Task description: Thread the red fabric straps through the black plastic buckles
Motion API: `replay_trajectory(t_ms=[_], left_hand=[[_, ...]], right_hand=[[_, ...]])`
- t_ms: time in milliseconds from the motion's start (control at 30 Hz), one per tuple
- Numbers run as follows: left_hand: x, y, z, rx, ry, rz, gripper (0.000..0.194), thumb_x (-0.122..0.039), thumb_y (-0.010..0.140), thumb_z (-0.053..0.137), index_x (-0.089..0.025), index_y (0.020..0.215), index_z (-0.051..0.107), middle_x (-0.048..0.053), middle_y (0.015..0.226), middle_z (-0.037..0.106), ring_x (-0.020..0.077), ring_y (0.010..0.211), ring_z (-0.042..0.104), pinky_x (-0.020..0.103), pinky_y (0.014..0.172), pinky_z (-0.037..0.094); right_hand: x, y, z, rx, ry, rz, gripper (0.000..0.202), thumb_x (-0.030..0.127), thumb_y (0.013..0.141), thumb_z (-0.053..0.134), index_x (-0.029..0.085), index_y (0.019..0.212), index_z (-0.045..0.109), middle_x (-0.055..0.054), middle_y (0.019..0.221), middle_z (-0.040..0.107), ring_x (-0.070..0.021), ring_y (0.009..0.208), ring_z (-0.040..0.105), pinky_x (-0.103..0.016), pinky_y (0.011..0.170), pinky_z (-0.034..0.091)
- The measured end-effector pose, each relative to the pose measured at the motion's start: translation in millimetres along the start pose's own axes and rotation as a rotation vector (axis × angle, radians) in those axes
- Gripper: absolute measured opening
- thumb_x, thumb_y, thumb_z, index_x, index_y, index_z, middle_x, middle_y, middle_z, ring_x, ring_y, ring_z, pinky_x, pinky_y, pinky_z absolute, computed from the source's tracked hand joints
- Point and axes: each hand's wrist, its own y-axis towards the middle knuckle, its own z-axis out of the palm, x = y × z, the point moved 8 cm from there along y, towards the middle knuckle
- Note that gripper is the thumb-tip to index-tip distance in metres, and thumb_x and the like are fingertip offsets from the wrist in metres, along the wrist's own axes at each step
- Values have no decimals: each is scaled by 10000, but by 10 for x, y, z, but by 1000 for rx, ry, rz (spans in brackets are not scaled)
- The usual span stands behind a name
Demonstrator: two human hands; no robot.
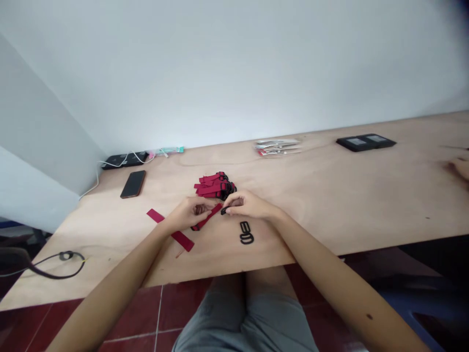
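Note:
A short red strap runs slantwise between my hands, with a black piece at its lower end. My left hand is closed on this strap, fingers curled. Between the thumb and fingers of my right hand is a small black buckle, close to the strap's upper end. Whether the strap passes through the buckle I cannot tell. Under my left wrist lies a flat red strip. Black plastic buckles rest on the table below my right hand. Just beyond my hands sits a pile of red straps with black buckles.
A phone lies at the left, near black boxes with a white cable. Packets and a black case are along the wall. A cable loop lies front left. Another person's hand shows at the right edge.

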Motion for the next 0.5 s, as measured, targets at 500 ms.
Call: replay_trajectory(t_ms=[500], left_hand=[[-137,-6,-206,-289,156,149,224,-169,1045,470,-195,1075,690,93,1055,678,215,984,643,374,922,524]], right_hand=[[51,60,50,-176,214,-25,433,555,820,861,149,935,761,-12,678,691,-139,593,613,-276,604,480]])
